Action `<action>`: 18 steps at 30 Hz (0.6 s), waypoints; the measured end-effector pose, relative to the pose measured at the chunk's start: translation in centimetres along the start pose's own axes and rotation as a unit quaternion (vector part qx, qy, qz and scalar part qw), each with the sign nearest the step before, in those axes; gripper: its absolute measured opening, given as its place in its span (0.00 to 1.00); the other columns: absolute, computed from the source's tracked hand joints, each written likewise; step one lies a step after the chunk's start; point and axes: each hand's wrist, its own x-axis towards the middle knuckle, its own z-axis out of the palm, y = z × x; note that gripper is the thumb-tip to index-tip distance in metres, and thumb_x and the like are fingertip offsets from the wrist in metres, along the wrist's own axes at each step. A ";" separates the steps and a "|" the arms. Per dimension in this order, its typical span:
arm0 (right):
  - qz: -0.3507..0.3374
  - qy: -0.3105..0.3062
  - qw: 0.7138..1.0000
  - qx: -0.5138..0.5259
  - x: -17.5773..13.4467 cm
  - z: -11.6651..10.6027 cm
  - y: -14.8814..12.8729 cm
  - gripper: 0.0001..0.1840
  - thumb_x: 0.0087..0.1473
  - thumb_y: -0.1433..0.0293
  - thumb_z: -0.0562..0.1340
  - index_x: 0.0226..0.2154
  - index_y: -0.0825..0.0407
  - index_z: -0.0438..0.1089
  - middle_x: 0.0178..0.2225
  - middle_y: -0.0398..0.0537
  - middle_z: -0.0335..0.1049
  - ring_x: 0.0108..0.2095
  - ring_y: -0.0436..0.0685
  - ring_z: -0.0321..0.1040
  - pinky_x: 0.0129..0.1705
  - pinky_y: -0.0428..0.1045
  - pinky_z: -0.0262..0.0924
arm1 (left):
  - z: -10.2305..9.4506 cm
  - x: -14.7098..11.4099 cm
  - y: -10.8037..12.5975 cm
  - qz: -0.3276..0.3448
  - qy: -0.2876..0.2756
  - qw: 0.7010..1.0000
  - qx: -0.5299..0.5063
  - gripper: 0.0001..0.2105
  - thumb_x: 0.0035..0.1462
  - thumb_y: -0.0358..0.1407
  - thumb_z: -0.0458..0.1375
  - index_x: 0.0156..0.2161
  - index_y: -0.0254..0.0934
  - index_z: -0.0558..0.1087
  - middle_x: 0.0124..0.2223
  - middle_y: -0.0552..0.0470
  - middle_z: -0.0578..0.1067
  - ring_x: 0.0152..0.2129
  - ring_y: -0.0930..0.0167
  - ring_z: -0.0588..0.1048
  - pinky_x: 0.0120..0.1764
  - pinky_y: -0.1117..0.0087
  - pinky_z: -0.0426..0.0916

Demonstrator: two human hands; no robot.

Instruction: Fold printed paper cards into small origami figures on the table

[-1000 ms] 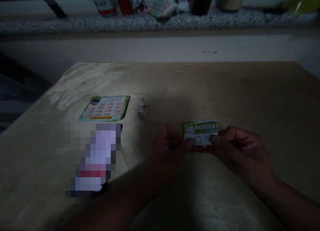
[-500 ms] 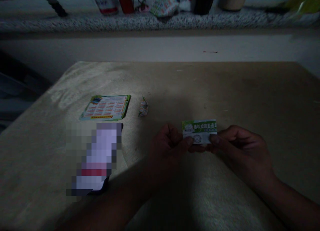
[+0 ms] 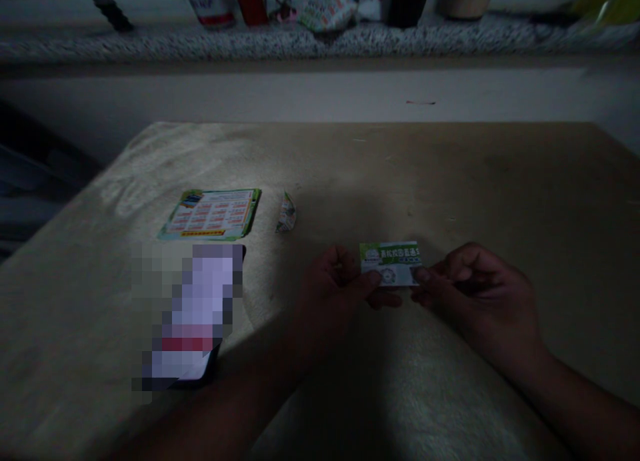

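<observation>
Between both hands is a small green-and-white printed card [image 3: 395, 254] with Chinese lettering and a round emblem. My left hand [image 3: 340, 288] pinches its left edge, thumb on the front face. On the other side, my right hand [image 3: 477, 294] grips the lower right corner between thumb and fingers. The fingers behind the card are partly hidden. To the left lies a stack of green-edged printed cards [image 3: 215, 214], its top one bearing a red-and-white grid. A small crumpled paper scrap [image 3: 287, 214] sits just right of the stack.
A phone [image 3: 200, 308], its screen blurred out, lies on the pale tabletop [image 3: 450, 168] left of my left forearm. Behind the table, a speckled stone ledge [image 3: 250, 48] carries a red-and-white can [image 3: 213, 4], a crumpled printed wrapper [image 3: 327, 11] and dark containers.
The card has shifted slightly left and lies flatter between my hands. My right hand has moved a little left with it, while the stack, scrap and phone stay put.
</observation>
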 end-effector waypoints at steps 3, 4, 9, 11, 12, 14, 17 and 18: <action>-0.003 -0.034 0.999 -0.017 0.0 -0.3 0.1 0.11 0.54 0.72 0.71 0.26 0.49 0.69 0.18 0.38 0.73 0.18 0.48 0.72 0.21 0.41 0.68 | 0.0 -0.1 0.1 -0.008 -0.009 1.000 0.014 0.13 0.53 0.29 0.66 0.34 0.37 0.64 0.29 0.53 0.83 0.22 0.69 0.83 0.26 0.75 0.73; -0.013 -0.049 0.998 -0.025 0.0 -0.4 0.1 0.09 0.56 0.73 0.69 0.28 0.49 0.70 0.18 0.38 0.74 0.18 0.48 0.72 0.22 0.41 0.67 | 0.0 -0.2 0.2 -0.015 -0.013 1.000 0.019 0.10 0.53 0.29 0.66 0.34 0.37 0.66 0.28 0.53 0.83 0.22 0.69 0.83 0.26 0.75 0.74; -0.190 -0.107 0.966 -0.142 0.2 -1.4 0.2 0.11 0.55 0.76 0.69 0.41 0.48 0.76 0.32 0.44 0.78 0.31 0.52 0.76 0.33 0.46 0.72 | -0.3 -0.1 0.6 -0.044 -0.009 0.999 -0.007 0.01 0.53 0.28 0.64 0.33 0.34 0.76 0.27 0.52 0.83 0.22 0.71 0.82 0.29 0.76 0.74; -0.278 -0.126 0.932 -0.196 0.5 -1.7 0.2 0.15 0.53 0.79 0.70 0.43 0.50 0.77 0.38 0.48 0.75 0.35 0.53 0.75 0.33 0.48 0.71 | -0.6 0.1 0.7 -0.058 -0.010 0.998 -0.015 0.02 0.53 0.29 0.64 0.34 0.34 0.78 0.27 0.52 0.83 0.22 0.71 0.82 0.29 0.75 0.74; -0.311 -0.124 0.918 -0.212 0.7 -1.8 0.2 0.16 0.53 0.80 0.70 0.44 0.50 0.77 0.39 0.49 0.74 0.35 0.53 0.74 0.32 0.47 0.70 | -0.8 0.1 0.7 -0.066 -0.012 0.998 -0.019 0.02 0.53 0.29 0.64 0.34 0.34 0.79 0.27 0.52 0.82 0.22 0.70 0.82 0.28 0.74 0.74; -0.360 -0.122 0.894 -0.237 0.9 -2.0 0.0 0.15 0.53 0.81 0.70 0.43 0.51 0.78 0.39 0.50 0.72 0.35 0.53 0.72 0.31 0.48 0.68 | -1.1 0.2 0.8 -0.086 -0.018 0.996 -0.023 0.03 0.52 0.28 0.64 0.34 0.33 0.79 0.27 0.51 0.82 0.22 0.69 0.82 0.28 0.74 0.74; -0.403 -0.139 0.869 -0.251 1.2 -2.1 -0.4 0.14 0.52 0.81 0.70 0.40 0.52 0.78 0.38 0.50 0.73 0.35 0.55 0.71 0.34 0.51 0.68 | -1.3 0.0 1.2 -0.105 -0.034 0.993 0.028 0.05 0.53 0.32 0.63 0.36 0.34 0.78 0.26 0.51 0.81 0.19 0.69 0.79 0.24 0.72 0.73; -0.405 -0.144 0.869 -0.245 1.3 -2.1 -0.6 0.14 0.51 0.82 0.70 0.40 0.52 0.77 0.37 0.50 0.73 0.35 0.56 0.71 0.34 0.53 0.68 | -1.3 -0.3 1.4 -0.084 -0.033 0.992 0.085 0.06 0.55 0.34 0.63 0.37 0.35 0.78 0.24 0.52 0.80 0.17 0.71 0.77 0.22 0.73 0.71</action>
